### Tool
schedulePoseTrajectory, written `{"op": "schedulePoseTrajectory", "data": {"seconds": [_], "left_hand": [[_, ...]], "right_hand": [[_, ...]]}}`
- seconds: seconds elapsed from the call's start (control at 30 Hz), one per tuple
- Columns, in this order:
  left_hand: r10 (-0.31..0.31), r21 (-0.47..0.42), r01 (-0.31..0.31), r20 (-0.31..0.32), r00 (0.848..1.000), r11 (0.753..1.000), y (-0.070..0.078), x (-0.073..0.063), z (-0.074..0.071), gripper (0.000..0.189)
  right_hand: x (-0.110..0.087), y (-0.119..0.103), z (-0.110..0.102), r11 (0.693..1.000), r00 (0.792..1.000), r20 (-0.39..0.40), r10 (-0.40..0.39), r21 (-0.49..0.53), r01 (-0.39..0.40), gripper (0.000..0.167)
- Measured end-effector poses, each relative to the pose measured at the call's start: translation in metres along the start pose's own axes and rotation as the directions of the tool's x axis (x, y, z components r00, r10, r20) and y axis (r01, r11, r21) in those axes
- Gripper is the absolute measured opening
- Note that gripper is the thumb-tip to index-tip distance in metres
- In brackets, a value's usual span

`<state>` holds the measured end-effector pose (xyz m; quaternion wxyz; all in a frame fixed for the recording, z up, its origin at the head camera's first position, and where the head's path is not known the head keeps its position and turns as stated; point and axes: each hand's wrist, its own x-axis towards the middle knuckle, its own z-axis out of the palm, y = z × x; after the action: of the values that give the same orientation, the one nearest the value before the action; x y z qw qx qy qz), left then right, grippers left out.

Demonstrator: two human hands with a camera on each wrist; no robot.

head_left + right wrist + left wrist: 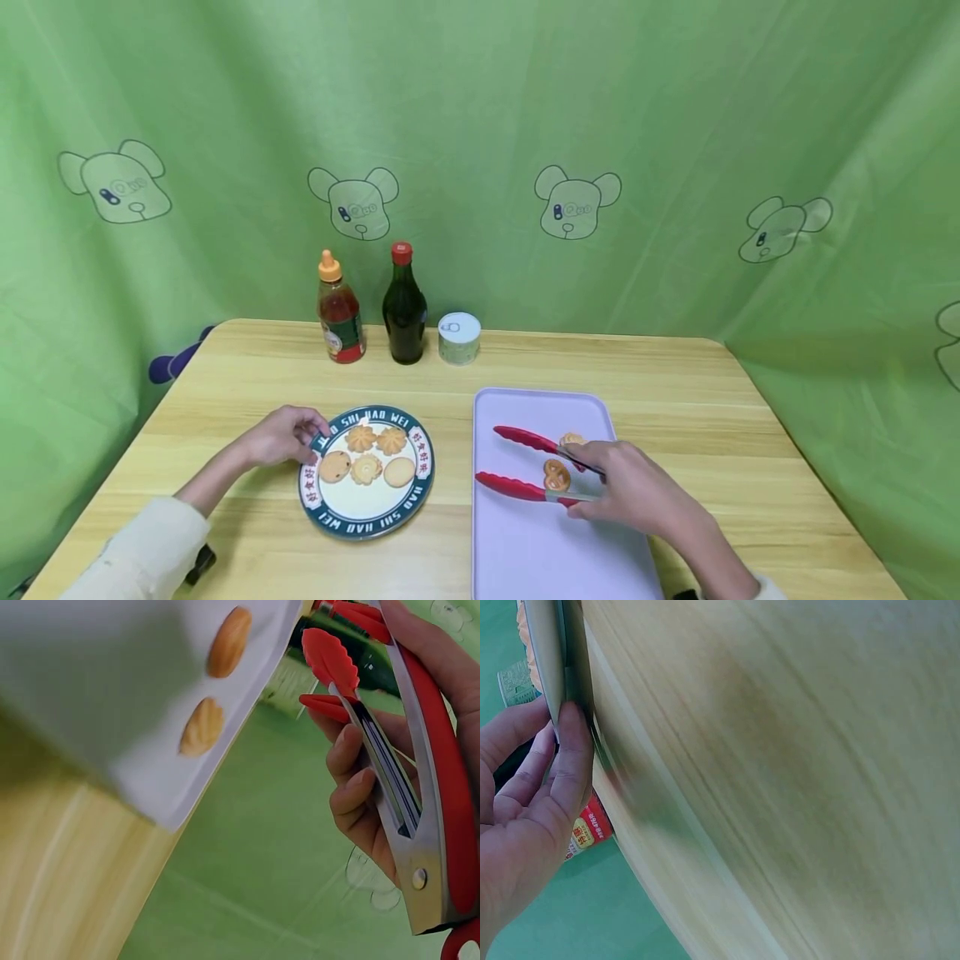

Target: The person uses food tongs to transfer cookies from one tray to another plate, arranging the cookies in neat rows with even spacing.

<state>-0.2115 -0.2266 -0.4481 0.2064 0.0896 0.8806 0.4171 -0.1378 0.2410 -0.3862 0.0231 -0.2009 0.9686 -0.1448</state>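
Green curtain (480, 108) backing wooden table (727, 417); your left hand (281, 437) pinching plate (367, 506) at edge; your right hand (632, 489) gripping tongs (512, 487), spread above tray (555, 557) where pretzel cookie (557, 477) is lying; you're apparently aiming at cookie; next move calling for lowering, then squeezing tongs.

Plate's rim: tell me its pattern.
Rim: dark teal with white lettering and pale, red-lettered panels; clearest in head view.

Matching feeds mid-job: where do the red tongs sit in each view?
Head: the red tongs are right of centre, low, in the right hand, over the purple tray.
Left wrist: not in it.
Right wrist: right side, running top to bottom.
Shared landmark: the wooden table, visible in all three.
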Motion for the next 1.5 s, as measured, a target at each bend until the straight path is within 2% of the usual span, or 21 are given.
{"op": "schedulePoseTrajectory", "data": {"seconds": [0.17,0.67,0.93,1.5], "left_hand": [[0.002,0.008,-0.002,0.0,1.0,1.0,0.001,-0.001,0.0,0.038],[0.01,0.011,-0.01,0.0,1.0,1.0,0.003,-0.001,0.0,0.038],[0.004,0.016,-0.004,-0.004,1.0,1.0,0.002,-0.001,0.001,0.038],[0.012,0.014,-0.012,-0.008,1.0,1.0,0.0,0.0,0.001,0.038]], "right_hand": [[-0.01,0.013,-0.002,0.996,0.996,0.042,0.085,0.035,-0.086,0.074],[-0.035,0.038,-0.004,0.975,0.972,0.119,0.201,0.073,-0.21,0.074],[-0.043,0.047,-0.004,0.984,0.981,0.108,0.159,0.061,-0.166,0.069],[-0.042,0.048,-0.001,0.981,0.983,0.087,0.162,0.093,-0.17,0.061]]}}
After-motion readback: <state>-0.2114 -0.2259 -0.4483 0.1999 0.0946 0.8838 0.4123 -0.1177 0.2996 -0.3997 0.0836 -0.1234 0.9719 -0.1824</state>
